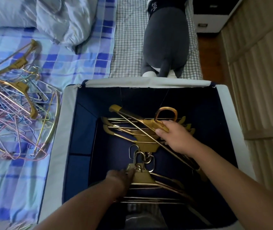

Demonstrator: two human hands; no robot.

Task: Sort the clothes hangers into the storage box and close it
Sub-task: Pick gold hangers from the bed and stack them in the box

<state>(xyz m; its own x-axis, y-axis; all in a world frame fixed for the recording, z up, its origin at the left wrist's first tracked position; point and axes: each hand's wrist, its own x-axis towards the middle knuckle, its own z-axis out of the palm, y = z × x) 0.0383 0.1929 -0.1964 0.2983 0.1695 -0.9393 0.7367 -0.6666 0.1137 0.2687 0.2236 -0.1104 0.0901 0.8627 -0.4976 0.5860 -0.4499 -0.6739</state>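
Inside the open storage box (58, 123), the right hand (174, 138) has its grip clenched around a gold hanger (132, 117) above a stack near the far wall. The left hand (121, 177) touches another gold stack (149, 180) near the front wall; whether its grip is released or clenched cannot be told. A tangle of wire hangers (13, 113) lies on the bed (16, 188), beside the box's left wall.

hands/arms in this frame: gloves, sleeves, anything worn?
Nothing worn that shows. The left hand and right hand are bare, no gloves. Both forearms are uncovered right down to the bottom edge of the picture, so no sleeve, cuff, watch or band is visible. No rings can be made out on the fingers that show.
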